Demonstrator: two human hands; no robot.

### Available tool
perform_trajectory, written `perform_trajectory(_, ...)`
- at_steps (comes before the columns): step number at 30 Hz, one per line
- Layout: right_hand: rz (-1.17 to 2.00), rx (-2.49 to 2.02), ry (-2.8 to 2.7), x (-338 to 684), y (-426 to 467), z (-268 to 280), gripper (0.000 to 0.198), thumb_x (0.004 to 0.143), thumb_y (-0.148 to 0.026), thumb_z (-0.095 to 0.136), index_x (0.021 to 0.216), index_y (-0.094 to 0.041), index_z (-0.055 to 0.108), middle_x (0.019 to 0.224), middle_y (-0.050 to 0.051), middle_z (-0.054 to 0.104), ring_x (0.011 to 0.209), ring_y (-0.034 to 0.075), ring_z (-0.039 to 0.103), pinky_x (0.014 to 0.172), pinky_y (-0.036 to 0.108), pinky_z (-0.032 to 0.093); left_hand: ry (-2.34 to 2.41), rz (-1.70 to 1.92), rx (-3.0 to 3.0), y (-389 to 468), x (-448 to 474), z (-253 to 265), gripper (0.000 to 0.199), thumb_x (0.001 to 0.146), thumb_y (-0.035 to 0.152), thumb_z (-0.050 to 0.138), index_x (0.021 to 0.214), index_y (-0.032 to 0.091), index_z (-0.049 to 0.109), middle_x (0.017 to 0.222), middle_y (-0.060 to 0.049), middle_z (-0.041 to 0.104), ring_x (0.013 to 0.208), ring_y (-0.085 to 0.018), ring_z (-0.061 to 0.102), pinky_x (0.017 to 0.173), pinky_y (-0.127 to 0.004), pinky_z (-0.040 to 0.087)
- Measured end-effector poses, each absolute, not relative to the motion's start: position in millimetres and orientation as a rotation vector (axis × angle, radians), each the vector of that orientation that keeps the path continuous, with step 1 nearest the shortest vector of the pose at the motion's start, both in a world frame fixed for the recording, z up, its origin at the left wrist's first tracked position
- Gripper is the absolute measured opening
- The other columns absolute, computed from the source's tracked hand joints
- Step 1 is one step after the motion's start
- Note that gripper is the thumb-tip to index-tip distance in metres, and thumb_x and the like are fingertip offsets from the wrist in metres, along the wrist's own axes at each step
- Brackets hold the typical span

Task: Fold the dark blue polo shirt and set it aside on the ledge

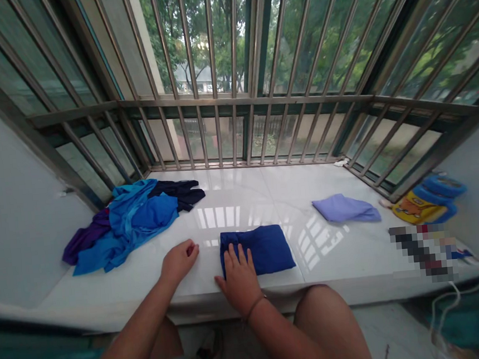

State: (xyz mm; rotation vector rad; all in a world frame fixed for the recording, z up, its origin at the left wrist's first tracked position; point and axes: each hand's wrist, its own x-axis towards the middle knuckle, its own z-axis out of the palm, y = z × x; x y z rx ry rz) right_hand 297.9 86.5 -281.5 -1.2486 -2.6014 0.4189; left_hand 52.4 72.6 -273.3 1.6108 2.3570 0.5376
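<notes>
— Glossy marble, that sill (241, 201); doesn't the cloth skate on it?

— It could. My right hand (240, 277) lies flat, fingers spread, pressing the folded dark-blue cloth (257, 249) near the sill's front edge. My left hand (178, 261) rests loosely curled on bare stone just beside it, gripping nothing.

— So the risk?

— A sideways push might slide the fold open, or nudge it off the front edge.
</notes>
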Motion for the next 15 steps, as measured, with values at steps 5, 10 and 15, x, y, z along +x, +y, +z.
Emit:
perform_trajectory(5,0.387,-1.277,-2.646,295.2,93.3,-278.1,0.057,0.107,-0.029,0.057,0.161,-0.011,0.053,0.172,0.024,0.04,0.16,0.043,0.04,0.129,0.064,0.035,2.391,0.504,1.657,72.4,53.7,-272.9,0.034,0.102,0.046,0.049,0.077,0.025,0.056,0.077,-0.002,0.069,0.074,-0.021,0.062,0.066,-0.031,0.029)
perform_trajectory(10,0.423,-1.311,-2.646,294.7,107.2,-255.7,0.044,0.102,-0.003,0.043,0.139,-0.009,0.068,0.156,0.025,0.06,0.14,0.034,0.065,0.115,0.048,0.053,2.394,0.484,1.668,72.9,52.5,-275.1,0.033,0.102,0.046,0.049,0.078,0.025,0.057,0.078,-0.002,0.069,0.073,-0.021,0.062,0.064,-0.031,0.028)
perform_trajectory(15,0.629,-1.371,-2.101,360.6,153.7,-202.3,0.031,0.108,-0.025,0.046,0.127,-0.019,0.07,0.115,0.013,0.081,0.107,0.027,0.077,0.095,0.034,0.057,2.412,0.428,1.672,74.2,53.7,-273.6,0.033,0.102,0.044,0.048,0.077,0.025,0.055,0.077,-0.002,0.068,0.074,-0.021,0.062,0.064,-0.031,0.027)
